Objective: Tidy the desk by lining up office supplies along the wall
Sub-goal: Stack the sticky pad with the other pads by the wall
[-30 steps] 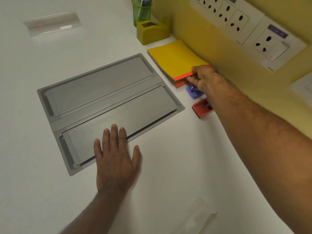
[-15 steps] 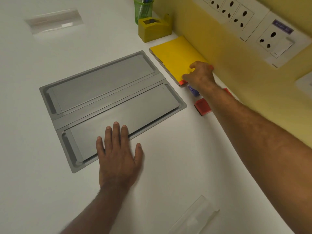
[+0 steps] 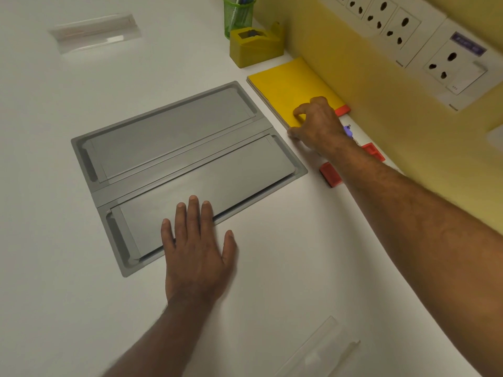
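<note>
Contact is made by the right hand [image 3: 317, 122] at the near corner of the yellow pad [image 3: 288, 88]: fingertips curl down over the top sheet while the thumb sits at the near edge. Whether this grip is pinched shut on the stack or only pressing it flat cannot be told from this view. The left hand [image 3: 197, 250] lies open and flat, palm on the white surface [image 3: 272, 268], fingers overlapping the rim of the grey recessed panel [image 3: 177, 161]; it holds nothing.

Position of task items: the pad lies flat with its far long edge against the yellow wall [image 3: 381, 110]. An orange layer [image 3: 342, 110] protrudes from beneath it beside the wall. A yellow tape dispenser [image 3: 254, 47] and a green mesh pen holder [image 3: 238, 14] stand further along the same wall. A small purple item [image 3: 348, 131] and a red item [image 3: 330, 174] lie near the wall, partly hidden by the right forearm.

Hazards:
- Pressure on the top sheet only is likely to shear the stack, leaving the orange layer more offset.
- A push along the wall may drive the pad into the tape dispenser.
- Withdrawal of the forearm may sweep the purple and red items out of line.
- The pad edge nearest the panel could catch on its rim if slid outward.
</note>
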### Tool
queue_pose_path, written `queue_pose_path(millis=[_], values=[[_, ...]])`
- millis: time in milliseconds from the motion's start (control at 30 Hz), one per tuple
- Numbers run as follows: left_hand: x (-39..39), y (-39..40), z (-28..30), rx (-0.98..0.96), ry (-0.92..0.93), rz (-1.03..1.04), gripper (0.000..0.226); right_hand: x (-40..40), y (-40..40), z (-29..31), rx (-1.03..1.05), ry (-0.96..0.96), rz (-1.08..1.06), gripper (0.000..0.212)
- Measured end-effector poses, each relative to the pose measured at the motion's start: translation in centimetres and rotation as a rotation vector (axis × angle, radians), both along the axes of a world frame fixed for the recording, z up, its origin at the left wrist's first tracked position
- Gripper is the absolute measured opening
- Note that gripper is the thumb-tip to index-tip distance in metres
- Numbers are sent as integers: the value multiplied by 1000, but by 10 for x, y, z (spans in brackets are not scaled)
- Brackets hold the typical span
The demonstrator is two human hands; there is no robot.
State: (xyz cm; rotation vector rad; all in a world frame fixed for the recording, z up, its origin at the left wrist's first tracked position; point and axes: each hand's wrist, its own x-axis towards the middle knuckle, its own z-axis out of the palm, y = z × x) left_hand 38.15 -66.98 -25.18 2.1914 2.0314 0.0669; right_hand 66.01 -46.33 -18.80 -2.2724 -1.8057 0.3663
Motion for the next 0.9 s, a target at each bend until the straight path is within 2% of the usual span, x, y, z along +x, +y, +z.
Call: queue_pose_path(millis=[567,900], values=[[-1,0,-1,9,-4,3,73,-10,-9,-2,-1,-108,16,44],[0,0,-3,34,5,3,73,-14,-17,-5,13,-171,48,44]])
